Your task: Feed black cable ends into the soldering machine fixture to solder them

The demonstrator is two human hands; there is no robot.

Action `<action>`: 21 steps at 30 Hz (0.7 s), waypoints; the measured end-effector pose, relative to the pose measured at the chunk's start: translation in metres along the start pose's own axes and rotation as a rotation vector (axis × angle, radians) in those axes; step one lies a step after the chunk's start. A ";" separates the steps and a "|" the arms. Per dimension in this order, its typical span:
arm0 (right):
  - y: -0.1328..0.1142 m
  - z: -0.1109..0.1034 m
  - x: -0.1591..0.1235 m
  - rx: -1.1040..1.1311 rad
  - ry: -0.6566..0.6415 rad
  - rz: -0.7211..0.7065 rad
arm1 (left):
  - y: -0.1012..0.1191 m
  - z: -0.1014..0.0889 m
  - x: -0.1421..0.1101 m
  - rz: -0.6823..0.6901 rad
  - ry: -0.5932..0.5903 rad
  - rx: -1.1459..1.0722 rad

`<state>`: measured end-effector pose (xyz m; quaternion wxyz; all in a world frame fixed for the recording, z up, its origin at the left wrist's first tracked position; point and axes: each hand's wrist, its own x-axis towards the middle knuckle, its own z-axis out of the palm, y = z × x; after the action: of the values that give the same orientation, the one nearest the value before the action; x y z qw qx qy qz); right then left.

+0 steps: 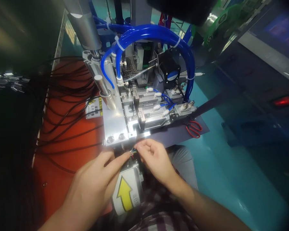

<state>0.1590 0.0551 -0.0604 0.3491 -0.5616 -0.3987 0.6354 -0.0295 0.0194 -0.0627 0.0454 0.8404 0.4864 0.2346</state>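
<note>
Your right hand point(155, 157) pinches at the tips of the thin wires point(133, 152), finger and thumb together. Your left hand point(93, 179) touches them from the other side, but its grip is too hidden to tell. They sit between both hands, near the plate's point(117, 123) close edge, fanning from left fingertip toward right.

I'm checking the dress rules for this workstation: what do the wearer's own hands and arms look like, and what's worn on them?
The left hand and right hand are ungloved. No sleeve, ring, watch or cable shows on either, and both visible forearms are uncovered. Below them show a dark checked cloth garment and grey fabric legwear.
</note>
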 end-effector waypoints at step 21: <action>0.013 0.007 -0.001 -0.033 0.007 -0.181 | 0.002 -0.006 0.008 0.025 -0.001 0.027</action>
<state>0.1526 0.0474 -0.0715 0.3974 -0.5312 -0.4570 0.5924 -0.0274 0.0239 -0.0544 0.0312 0.8470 0.4791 0.2283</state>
